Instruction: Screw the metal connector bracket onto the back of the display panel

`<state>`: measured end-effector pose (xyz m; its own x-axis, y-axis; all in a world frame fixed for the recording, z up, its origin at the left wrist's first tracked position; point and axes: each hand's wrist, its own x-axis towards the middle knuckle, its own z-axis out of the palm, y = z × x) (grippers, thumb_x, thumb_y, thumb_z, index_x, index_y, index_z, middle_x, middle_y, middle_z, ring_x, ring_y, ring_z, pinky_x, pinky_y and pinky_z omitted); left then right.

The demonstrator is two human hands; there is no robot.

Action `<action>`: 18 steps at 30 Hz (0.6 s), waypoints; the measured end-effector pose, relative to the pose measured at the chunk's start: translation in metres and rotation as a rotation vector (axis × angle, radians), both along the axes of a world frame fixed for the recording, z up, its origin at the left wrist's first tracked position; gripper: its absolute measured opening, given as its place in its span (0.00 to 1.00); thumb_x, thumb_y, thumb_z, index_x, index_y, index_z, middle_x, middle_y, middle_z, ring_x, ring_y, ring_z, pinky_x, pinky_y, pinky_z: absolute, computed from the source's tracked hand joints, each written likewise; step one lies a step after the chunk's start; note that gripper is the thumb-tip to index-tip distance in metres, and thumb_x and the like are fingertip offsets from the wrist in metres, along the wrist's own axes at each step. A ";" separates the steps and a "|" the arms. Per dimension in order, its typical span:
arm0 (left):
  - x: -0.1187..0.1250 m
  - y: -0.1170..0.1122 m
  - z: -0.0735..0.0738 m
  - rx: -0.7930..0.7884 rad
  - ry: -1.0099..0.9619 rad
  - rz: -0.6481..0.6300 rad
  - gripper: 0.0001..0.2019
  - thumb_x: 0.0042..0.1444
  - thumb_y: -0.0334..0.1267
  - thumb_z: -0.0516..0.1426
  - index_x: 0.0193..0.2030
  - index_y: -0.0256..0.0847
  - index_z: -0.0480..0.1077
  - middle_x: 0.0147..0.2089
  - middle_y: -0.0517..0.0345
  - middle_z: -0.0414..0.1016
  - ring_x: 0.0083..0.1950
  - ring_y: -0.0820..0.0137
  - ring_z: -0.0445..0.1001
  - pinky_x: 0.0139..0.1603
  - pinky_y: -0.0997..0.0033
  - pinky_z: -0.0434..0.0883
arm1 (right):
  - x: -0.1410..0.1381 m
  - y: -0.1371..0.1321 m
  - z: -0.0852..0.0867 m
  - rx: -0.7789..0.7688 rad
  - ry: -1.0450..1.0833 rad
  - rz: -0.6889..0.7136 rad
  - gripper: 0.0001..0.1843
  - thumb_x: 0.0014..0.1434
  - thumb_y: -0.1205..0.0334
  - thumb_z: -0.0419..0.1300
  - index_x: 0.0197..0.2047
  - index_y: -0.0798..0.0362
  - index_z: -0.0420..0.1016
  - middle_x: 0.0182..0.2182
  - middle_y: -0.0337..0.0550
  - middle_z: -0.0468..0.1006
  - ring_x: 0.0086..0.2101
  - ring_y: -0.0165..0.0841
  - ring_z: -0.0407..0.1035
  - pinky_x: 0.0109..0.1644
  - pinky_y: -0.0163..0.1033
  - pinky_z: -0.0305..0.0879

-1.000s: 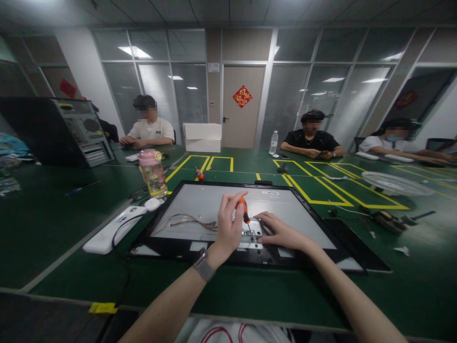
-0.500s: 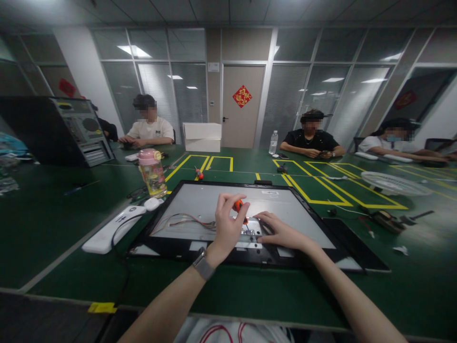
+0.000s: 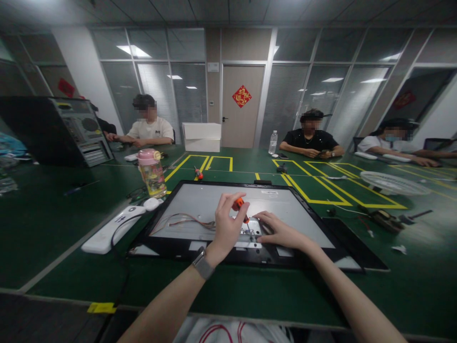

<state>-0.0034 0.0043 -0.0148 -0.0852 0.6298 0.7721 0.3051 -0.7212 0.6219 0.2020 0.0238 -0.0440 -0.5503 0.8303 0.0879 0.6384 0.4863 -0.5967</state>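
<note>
A monitor panel (image 3: pixel 293 209) lies face down on the green table, its grey back up inside a black frame. My left hand (image 3: pixel 226 226) is closed round a small orange-handled screwdriver (image 3: pixel 240 206), held upright with the tip on a small metal board (image 3: pixel 254 229) near the panel's front edge. My right hand (image 3: pixel 282 231) rests beside it on that board, fingers curled and pressing down. Coloured wires (image 3: pixel 185 220) run left from the board across the panel.
A white power strip (image 3: pixel 110 231) and a pink-lidded bottle (image 3: pixel 152 173) stand left of the panel. A PC case (image 3: pixel 59 129) sits at the far left, a white fan grille (image 3: pixel 394 183) at the right. Three people sit across the table.
My left hand's fingers have shifted on the screwdriver handle, which now shows less between them and sits slightly lower. My right hand stays in place.
</note>
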 end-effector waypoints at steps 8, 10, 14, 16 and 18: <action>-0.002 -0.003 -0.001 -0.033 -0.009 -0.093 0.17 0.66 0.34 0.44 0.56 0.42 0.67 0.50 0.50 0.73 0.52 0.66 0.71 0.53 0.64 0.67 | 0.000 0.000 0.001 0.002 -0.007 0.005 0.35 0.53 0.47 0.64 0.60 0.51 0.63 0.56 0.50 0.63 0.57 0.46 0.59 0.63 0.51 0.54; -0.002 -0.002 0.000 -0.035 -0.012 -0.089 0.17 0.66 0.34 0.45 0.56 0.42 0.67 0.52 0.50 0.73 0.53 0.66 0.70 0.55 0.63 0.67 | 0.000 0.000 0.002 0.001 -0.008 0.004 0.35 0.53 0.47 0.64 0.60 0.50 0.63 0.57 0.50 0.63 0.57 0.46 0.59 0.63 0.51 0.54; -0.001 -0.001 0.002 -0.020 -0.009 -0.055 0.13 0.64 0.35 0.50 0.52 0.42 0.70 0.47 0.51 0.73 0.47 0.67 0.72 0.47 0.67 0.69 | 0.001 0.000 0.001 -0.003 -0.006 0.001 0.35 0.53 0.47 0.64 0.60 0.50 0.62 0.57 0.49 0.63 0.57 0.46 0.58 0.63 0.51 0.54; 0.000 -0.001 0.002 -0.004 -0.011 -0.031 0.11 0.62 0.37 0.53 0.49 0.43 0.72 0.42 0.54 0.71 0.41 0.70 0.71 0.42 0.71 0.69 | 0.001 0.001 -0.001 -0.002 -0.004 0.001 0.35 0.52 0.47 0.64 0.60 0.50 0.62 0.57 0.49 0.63 0.57 0.46 0.58 0.63 0.51 0.54; 0.000 -0.001 0.001 0.001 -0.009 -0.026 0.11 0.62 0.37 0.54 0.48 0.43 0.73 0.39 0.56 0.69 0.37 0.72 0.69 0.41 0.72 0.69 | 0.002 0.001 -0.002 0.004 -0.002 0.003 0.35 0.52 0.48 0.64 0.60 0.51 0.62 0.57 0.50 0.63 0.57 0.45 0.58 0.63 0.50 0.54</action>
<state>-0.0039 0.0032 -0.0142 -0.0756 0.6314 0.7718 0.2808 -0.7292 0.6241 0.2040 0.0250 -0.0465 -0.5529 0.8284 0.0897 0.6383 0.4903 -0.5935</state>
